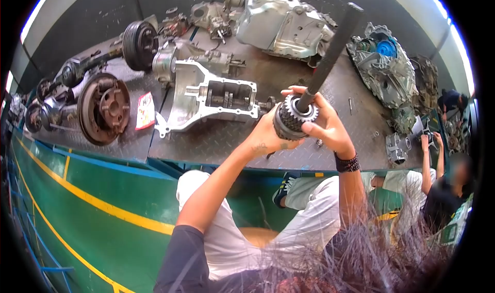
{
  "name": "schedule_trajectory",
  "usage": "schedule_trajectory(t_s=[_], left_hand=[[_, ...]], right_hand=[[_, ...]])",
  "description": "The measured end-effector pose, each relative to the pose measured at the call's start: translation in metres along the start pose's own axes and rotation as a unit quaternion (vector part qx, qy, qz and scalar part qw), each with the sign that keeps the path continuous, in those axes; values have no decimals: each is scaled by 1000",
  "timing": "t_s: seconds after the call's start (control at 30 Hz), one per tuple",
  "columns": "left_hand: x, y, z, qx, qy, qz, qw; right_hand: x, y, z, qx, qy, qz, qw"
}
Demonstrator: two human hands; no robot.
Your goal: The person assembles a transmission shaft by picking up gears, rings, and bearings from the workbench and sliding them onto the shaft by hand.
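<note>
A gear shaft (pixel 332 53) with a long dark rod slants up and to the right over the front of the bench. Toothed gears (pixel 294 115) are stacked at its lower end. My left hand (pixel 267 133) cups this gear stack from the left and below. From the right, my right hand (pixel 329 125) wraps its fingers around the upper gear, with the thumb on the near side. Just left of the hands lies an open transmission housing (pixel 206 99), gears visible inside its rectangular opening.
A large metal gearbox (pixel 281 22) stands at the back. Rusty brake drums (pixel 105 110) and an axle lie left, beside a red-and-white packet (pixel 145 111). A casing with a blue part (pixel 384 48) sits right. At far right, a co-worker (pixel 446 195) handles a metal part.
</note>
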State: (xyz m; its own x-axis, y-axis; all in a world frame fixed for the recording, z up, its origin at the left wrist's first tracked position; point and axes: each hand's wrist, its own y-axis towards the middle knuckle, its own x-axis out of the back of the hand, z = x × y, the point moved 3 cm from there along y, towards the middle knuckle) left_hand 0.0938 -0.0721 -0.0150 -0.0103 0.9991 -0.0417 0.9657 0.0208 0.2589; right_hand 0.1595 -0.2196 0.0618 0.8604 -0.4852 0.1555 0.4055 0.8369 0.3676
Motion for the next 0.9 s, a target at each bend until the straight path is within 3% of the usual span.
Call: schedule_trajectory(t_s=[0.1, 0.2, 0.4, 0.53, 0.57, 0.67, 0.8, 0.9], left_hand=[[-1, 3, 5, -30, -22, -4, 999], [1, 2, 4, -41, -28, -2, 999], [1, 0, 2, -55, -69, 8, 996], [1, -2, 1, -89, 2, -18, 996], [1, -2, 1, -79, -4, -14, 997], [0, -3, 2, -60, -23, -3, 998], [1, -2, 5, -75, -7, -4, 997], [0, -2, 2, -41, 5, 13, 999]], right_hand=[[-1, 4, 1, 27, 40, -3, 999], [-5, 9, 1, -28, -21, 1, 999], [-3, 24, 28, 37, -14, -29, 999], [4, 39, 71, 62, -82, -35, 994], [3, 40, 79, 27, -126, -37, 991], [8, 33, 66, 23, -166, 2, 986], [-3, 15, 21, -32, -65, 6, 997], [-1, 9, 2, -16, -36, 20, 999]])
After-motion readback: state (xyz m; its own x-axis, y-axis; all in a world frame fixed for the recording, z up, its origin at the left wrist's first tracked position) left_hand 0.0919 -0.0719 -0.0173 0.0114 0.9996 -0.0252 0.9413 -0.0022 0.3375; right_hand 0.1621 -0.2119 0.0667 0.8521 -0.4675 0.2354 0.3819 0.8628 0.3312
